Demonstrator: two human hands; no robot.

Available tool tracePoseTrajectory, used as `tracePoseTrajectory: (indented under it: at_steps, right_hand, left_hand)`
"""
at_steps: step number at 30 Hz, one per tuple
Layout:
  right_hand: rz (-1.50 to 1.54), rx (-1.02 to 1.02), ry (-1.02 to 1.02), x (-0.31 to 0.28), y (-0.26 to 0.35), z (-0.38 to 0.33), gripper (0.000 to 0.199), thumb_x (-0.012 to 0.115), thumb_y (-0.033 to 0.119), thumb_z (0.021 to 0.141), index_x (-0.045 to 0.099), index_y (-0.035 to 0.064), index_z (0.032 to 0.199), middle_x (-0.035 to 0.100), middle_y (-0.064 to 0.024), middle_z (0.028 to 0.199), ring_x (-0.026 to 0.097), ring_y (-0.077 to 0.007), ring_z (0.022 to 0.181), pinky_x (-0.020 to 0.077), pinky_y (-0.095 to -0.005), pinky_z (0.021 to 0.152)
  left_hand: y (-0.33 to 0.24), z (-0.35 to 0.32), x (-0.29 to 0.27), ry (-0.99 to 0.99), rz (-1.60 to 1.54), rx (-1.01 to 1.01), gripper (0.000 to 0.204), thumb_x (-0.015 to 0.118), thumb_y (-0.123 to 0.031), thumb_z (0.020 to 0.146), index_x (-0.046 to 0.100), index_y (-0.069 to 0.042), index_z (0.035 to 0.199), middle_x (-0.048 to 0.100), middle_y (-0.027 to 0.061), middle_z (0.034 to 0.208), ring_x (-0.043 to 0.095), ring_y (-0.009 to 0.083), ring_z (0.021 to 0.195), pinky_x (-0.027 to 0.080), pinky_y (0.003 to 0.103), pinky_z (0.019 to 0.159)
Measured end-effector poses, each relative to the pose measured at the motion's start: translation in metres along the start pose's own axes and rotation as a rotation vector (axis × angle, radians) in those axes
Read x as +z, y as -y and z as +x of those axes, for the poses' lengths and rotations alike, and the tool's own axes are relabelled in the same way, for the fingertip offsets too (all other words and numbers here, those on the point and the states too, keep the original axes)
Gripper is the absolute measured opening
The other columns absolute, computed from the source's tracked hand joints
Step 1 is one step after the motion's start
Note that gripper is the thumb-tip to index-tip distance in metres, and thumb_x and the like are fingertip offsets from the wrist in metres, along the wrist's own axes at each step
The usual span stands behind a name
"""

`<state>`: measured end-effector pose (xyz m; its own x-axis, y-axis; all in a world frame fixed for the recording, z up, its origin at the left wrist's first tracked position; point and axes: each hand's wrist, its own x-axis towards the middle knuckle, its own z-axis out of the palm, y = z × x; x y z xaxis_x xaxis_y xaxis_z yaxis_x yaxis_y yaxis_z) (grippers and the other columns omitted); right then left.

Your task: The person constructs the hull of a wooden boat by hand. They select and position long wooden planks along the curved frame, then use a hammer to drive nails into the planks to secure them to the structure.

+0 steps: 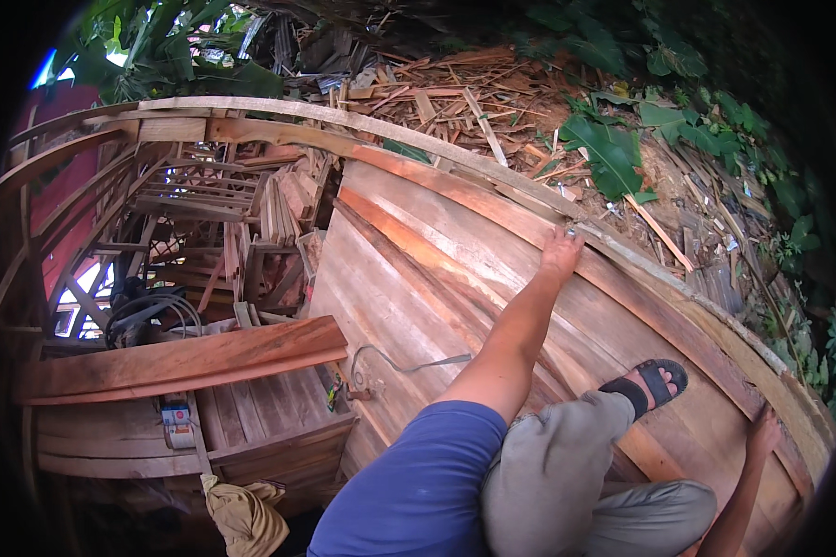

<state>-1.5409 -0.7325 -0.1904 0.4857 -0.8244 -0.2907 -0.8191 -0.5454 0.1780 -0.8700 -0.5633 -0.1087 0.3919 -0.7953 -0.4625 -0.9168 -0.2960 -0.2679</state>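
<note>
A long reddish-brown plank (464, 190) curves along the outer rim of a sloping wooden deck (418, 269). My left hand (562, 252) reaches out with its fingers bent over this plank's upper edge. Farther right, my right hand (764, 433) is closed on the same plank's edge near its end; its fingertips are partly hidden. A paler strip of wood (344, 116) runs just beyond the plank. On the deck, my sandalled foot (655, 385) is planted between the two hands.
A loose narrow board (418, 260) lies along the deck, with a grey strap (409, 367) nearby. To the left, a thick beam (186, 357) crosses an opening in the timber frame. A tan cloth (243, 515) hangs below. Wood scraps (437, 107) cover the ground beyond the rim.
</note>
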Motion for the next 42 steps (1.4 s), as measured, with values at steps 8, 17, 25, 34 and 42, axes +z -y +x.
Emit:
tracePoseTrajectory:
  at_steps: [8, 17, 25, 34, 42]
  right_hand:
    - [0.095, 0.025, -0.032, -0.024, 0.013, 0.000, 0.049, 0.055, 0.001, 0.080, 0.055, 0.0073, 0.128, 0.063, -0.0187, 0.116, 0.067, -0.0355, 0.092, 0.0549, -0.0420, 0.074]
    - [0.102, 0.000, -0.041, -0.027, 0.011, -0.001, 0.051, 0.059, 0.001, 0.076, 0.055, 0.0069, 0.127, 0.060, -0.0178, 0.123, 0.066, -0.0352, 0.093, 0.0546, -0.0421, 0.075]
    - [0.096, 0.089, 0.061, -0.041, 0.022, 0.004, 0.058, 0.062, 0.001, 0.073, 0.053, 0.0094, 0.130, 0.059, -0.0162, 0.126, 0.065, -0.0344, 0.098, 0.0543, -0.0419, 0.078]
    - [0.059, 0.046, 0.001, -0.027, 0.012, -0.001, 0.058, 0.062, 0.001, 0.072, 0.053, 0.0083, 0.129, 0.060, -0.0183, 0.124, 0.067, -0.0335, 0.094, 0.0555, -0.0417, 0.075]
    - [0.077, 0.047, 0.094, -0.078, 0.036, 0.002, 0.057, 0.064, 0.003, 0.072, 0.053, 0.0079, 0.128, 0.061, -0.0186, 0.120, 0.067, -0.0346, 0.094, 0.0555, -0.0408, 0.077]
  left_hand:
    - [0.000, -0.004, -0.004, -0.051, 0.043, 0.031, 0.029, 0.056, -0.015, 0.087, 0.055, -0.012, 0.115, 0.064, 0.0079, 0.113, 0.051, 0.0286, 0.113, 0.037, 0.044, 0.095]
    - [-0.001, -0.010, -0.007, -0.055, 0.050, 0.047, 0.029, 0.054, -0.014, 0.088, 0.053, -0.010, 0.116, 0.065, 0.0099, 0.110, 0.051, 0.0299, 0.113, 0.037, 0.043, 0.094]
    - [-0.014, -0.021, 0.002, -0.145, 0.044, -0.045, 0.037, 0.052, -0.017, 0.090, 0.050, -0.008, 0.126, 0.057, 0.0140, 0.127, 0.039, 0.0385, 0.132, 0.032, 0.051, 0.106]
    - [-0.015, -0.027, -0.009, -0.071, -0.051, 0.008, 0.046, 0.053, -0.011, 0.088, 0.043, -0.005, 0.133, 0.053, 0.0156, 0.132, 0.035, 0.0405, 0.134, 0.032, 0.047, 0.110]
    - [-0.010, -0.032, -0.008, -0.074, -0.092, 0.007, 0.046, 0.051, -0.006, 0.088, 0.042, -0.006, 0.133, 0.052, 0.0158, 0.133, 0.033, 0.0386, 0.137, 0.034, 0.046, 0.109]
